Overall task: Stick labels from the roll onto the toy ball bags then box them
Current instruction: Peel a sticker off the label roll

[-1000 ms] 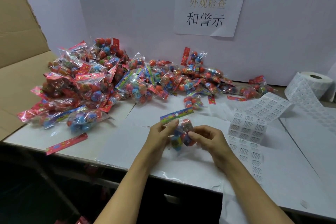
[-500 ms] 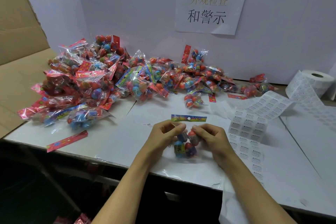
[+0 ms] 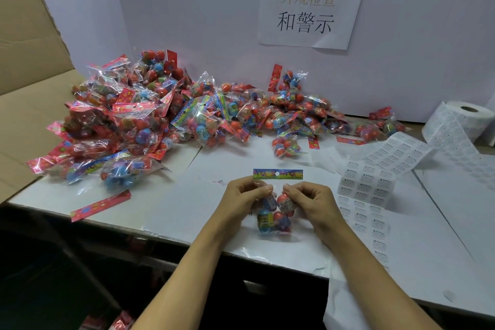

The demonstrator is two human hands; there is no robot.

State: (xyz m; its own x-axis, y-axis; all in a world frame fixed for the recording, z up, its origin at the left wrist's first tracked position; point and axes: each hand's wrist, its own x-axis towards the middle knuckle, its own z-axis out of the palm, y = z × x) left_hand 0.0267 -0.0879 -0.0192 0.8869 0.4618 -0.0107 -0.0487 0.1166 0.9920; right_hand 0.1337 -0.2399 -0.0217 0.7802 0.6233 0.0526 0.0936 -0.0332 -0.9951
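Both the left hand [image 3: 245,197] and right hand [image 3: 310,199] pinch 1 bag [image 3: 276,211]; crinkly plastic could wrinkle the label.

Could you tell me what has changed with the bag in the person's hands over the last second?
The clear bag of coloured toy balls turned from tilted to level, header strip on top, with both hands' grip kept: left hand, right hand. The heap of bags and white label roll stayed put.

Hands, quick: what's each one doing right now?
Left hand: fingers pinch the toy ball bag just under its header.
Right hand: fingers pinch the same bag.
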